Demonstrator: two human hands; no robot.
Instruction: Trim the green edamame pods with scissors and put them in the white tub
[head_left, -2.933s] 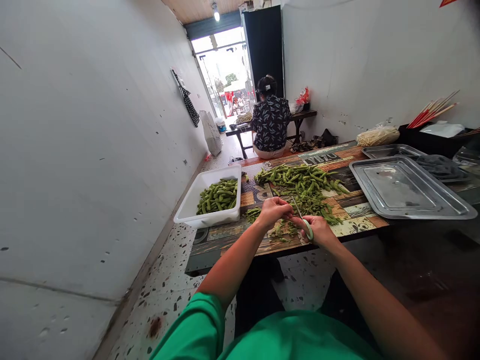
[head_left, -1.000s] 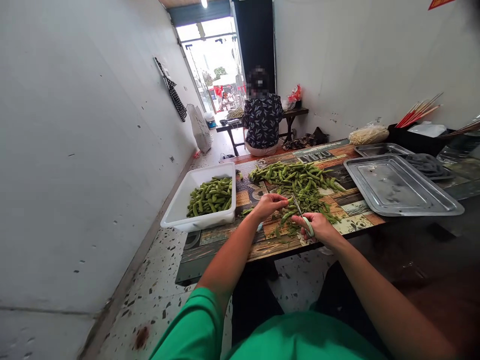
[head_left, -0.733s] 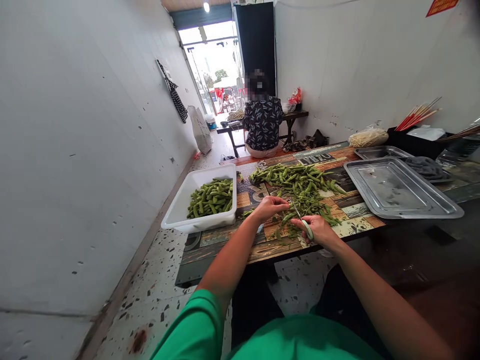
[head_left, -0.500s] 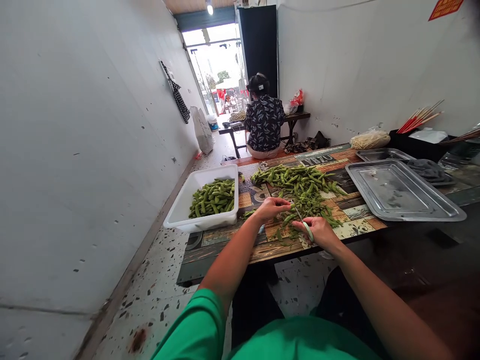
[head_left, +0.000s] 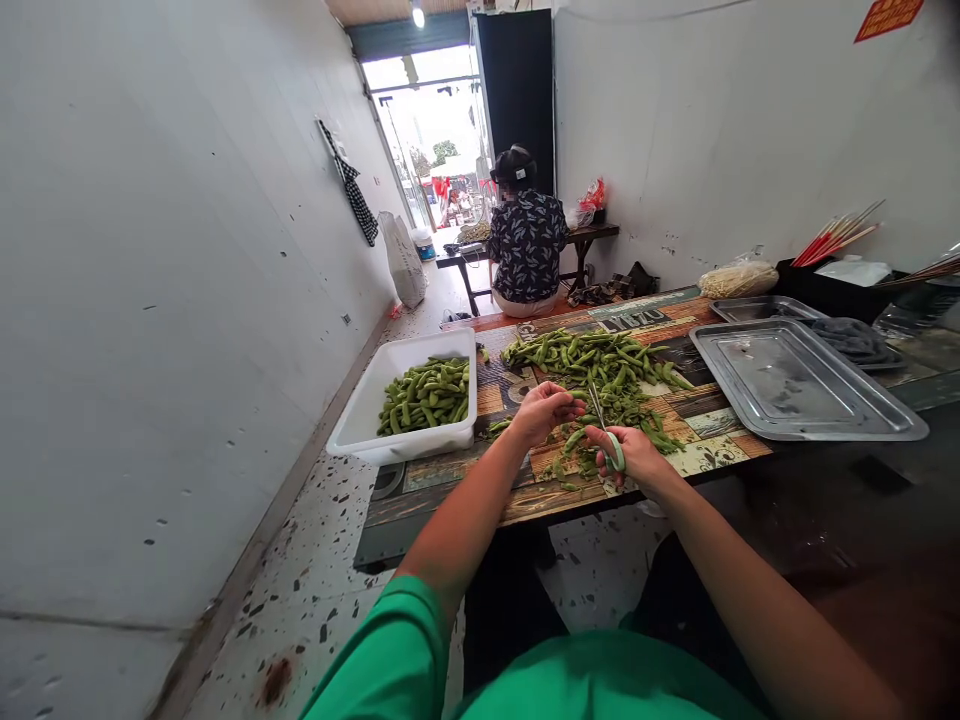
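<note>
My left hand [head_left: 546, 412] is closed in a pinch above the table, with a green soybean pod between the fingertips, mostly hidden by them. My right hand [head_left: 631, 458] grips scissors [head_left: 616, 452] by their pale green handles; the blades point up and away, just right of my left fingertips. Beneath and beyond both hands spreads a loose heap of green soybean pods [head_left: 585, 352], with small trimmings scattered nearer me. To the left, a white plastic tub [head_left: 358, 410] holds a pile of pods [head_left: 427, 396].
The patterned wooden table [head_left: 442, 480] carries metal trays [head_left: 802, 385] on the right. Behind them are a bag of pale sticks [head_left: 739, 279] and a black box with red-ended skewers [head_left: 832, 240]. A person [head_left: 527, 240] sits at a farther table, back to me.
The scissors have swung upright, their blades moving away from the pod tip at my left fingers. My right hand has turned slightly; my left hand has shifted a little.
</note>
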